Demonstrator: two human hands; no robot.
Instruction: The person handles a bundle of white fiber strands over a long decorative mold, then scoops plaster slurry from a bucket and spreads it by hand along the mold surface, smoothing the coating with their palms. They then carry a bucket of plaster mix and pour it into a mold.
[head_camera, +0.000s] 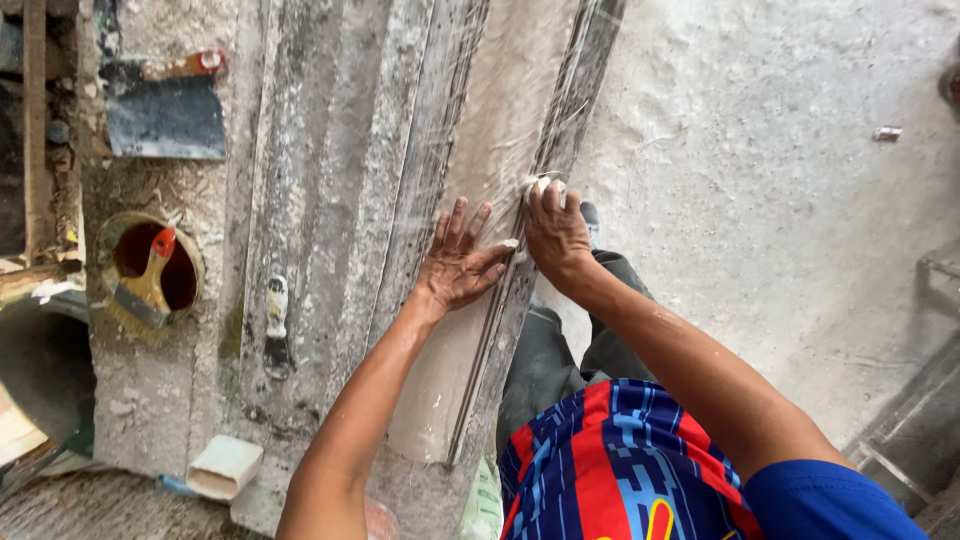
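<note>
Plaster-coated long pale moulding strip (470, 300) lies on grey crusted workbench (330, 200), long axis running from near person's torso up and away, far end tilted slightly rightward; left hand (458, 262) flat on strip, fingers spread, clasping nothing; right hand (555, 232) just right of it, closed around small white wad (543, 185) pressed to strip's dark right edge; left of hands, white-handled scraper (275, 325); farther left, round bucket with red-handled brush (150, 275); pale rectangular box (224, 466) at bench's near corner.
</note>
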